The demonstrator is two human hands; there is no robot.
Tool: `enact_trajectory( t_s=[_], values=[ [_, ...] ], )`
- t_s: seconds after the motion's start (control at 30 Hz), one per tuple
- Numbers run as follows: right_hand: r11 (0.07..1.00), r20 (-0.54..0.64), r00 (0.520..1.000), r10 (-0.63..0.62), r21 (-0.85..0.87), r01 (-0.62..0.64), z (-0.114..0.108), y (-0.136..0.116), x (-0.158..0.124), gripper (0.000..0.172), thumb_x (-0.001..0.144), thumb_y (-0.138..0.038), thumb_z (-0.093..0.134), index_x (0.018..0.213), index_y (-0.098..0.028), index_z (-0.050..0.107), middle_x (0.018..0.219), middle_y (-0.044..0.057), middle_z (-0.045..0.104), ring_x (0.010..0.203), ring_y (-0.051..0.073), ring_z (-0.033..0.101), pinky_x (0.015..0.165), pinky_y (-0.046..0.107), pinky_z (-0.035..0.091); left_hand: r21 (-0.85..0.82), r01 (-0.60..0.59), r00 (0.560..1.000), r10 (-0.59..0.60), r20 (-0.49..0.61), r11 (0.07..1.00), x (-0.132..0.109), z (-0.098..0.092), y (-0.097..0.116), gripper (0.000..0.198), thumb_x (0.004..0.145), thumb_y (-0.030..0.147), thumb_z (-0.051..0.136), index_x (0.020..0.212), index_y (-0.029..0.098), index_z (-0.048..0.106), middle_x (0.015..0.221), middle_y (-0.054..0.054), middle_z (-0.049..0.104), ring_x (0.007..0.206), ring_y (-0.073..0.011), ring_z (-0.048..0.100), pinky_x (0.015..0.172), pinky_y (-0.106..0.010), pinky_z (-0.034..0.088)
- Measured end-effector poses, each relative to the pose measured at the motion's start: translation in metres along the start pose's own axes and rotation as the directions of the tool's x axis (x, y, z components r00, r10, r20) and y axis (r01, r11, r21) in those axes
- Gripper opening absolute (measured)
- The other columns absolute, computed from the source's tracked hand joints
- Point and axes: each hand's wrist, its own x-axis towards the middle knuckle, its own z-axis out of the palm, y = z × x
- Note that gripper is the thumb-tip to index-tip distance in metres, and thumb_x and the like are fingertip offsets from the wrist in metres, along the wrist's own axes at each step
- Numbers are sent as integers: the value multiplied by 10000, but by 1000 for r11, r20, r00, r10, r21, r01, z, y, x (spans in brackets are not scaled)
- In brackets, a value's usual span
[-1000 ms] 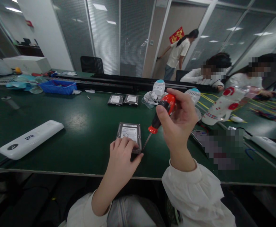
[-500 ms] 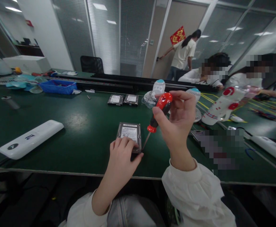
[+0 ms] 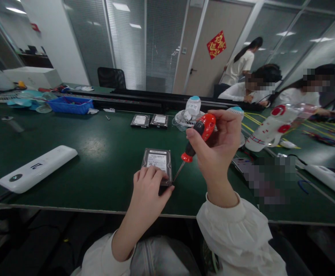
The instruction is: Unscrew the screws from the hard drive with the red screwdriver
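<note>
A hard drive (image 3: 157, 156) with a white label lies on the green table in front of me. My left hand (image 3: 150, 187) grips its near end, fingers bent over the top and thumb by the near right corner. In my right hand (image 3: 221, 147) is a red and black screwdriver (image 3: 204, 128), held by the handle between thumb and fingers. Its shaft slants down to the left, and the tip meets the drive's right edge near that corner. Whether the tip sits in a screw is too small to tell.
Two more hard drives (image 3: 150, 120) lie farther back, beside a small white fan (image 3: 193, 107). On the left are a white power bank-like device (image 3: 41, 168) and a blue basket (image 3: 71, 105). A white and red bottle (image 3: 266, 128) stands right. Co-workers sit at the far right.
The screwdriver handle has tilted farther right with my right hand, while the tip stays by the drive's edge. My left hand is unmoved. A person by the door has moved right.
</note>
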Motion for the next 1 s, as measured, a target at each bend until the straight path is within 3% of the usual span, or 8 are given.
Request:
enact_trajectory(
  t_s=[0.17,0.27,0.5,0.63,0.77,1.0],
  values=[
    [996,111,991,73,42,-78,-3,0,-3,316,915,-281,695,1226,-278,642,1067,34,703,790,158,707,708,367,639,-2,1,1000,-1,1,1000,0,0,-1,143,879,223,738,971,226,628,1051,-47,672,1032,-300,583,901,-470,419],
    [998,138,989,57,32,-62,-6,0,-2,320,977,-355,601,1284,-275,638,1101,47,720,876,187,723,772,411,644,-4,3,1000,-3,-2,1000,0,0,-1,145,877,220,741,969,227,629,1046,-46,673,1030,-297,585,907,-470,420],
    [985,64,998,-27,-167,37,-6,0,0,376,864,-379,765,1219,-282,686,1083,36,697,958,206,685,877,457,630,1,3,1000,-3,3,1000,0,0,0,142,877,225,737,971,226,630,1053,-50,674,1031,-299,586,900,-471,426],
    [995,84,996,40,-95,-32,-7,5,-4,405,960,-408,629,1351,-305,605,1225,61,701,1054,241,715,906,502,627,6,2,1000,-2,3,1000,-1,0,-1,141,880,225,734,973,226,628,1053,-49,675,1035,-296,587,904,-468,427],
    [999,126,991,41,5,-42,-8,7,-4,355,1022,-435,491,1321,-296,620,1100,55,729,943,225,716,847,480,626,10,10,1000,-10,9,1000,0,-1,-1,140,885,225,727,979,231,624,1056,-51,678,1039,-293,589,911,-468,427],
    [991,13,999,-30,-131,31,-2,-4,1,373,813,-355,810,1157,-302,678,1044,41,647,872,189,635,796,397,617,7,9,1000,-10,9,1000,0,-1,0,141,880,220,728,971,234,621,1055,-53,681,1044,-297,590,899,-466,430]
  ],
)
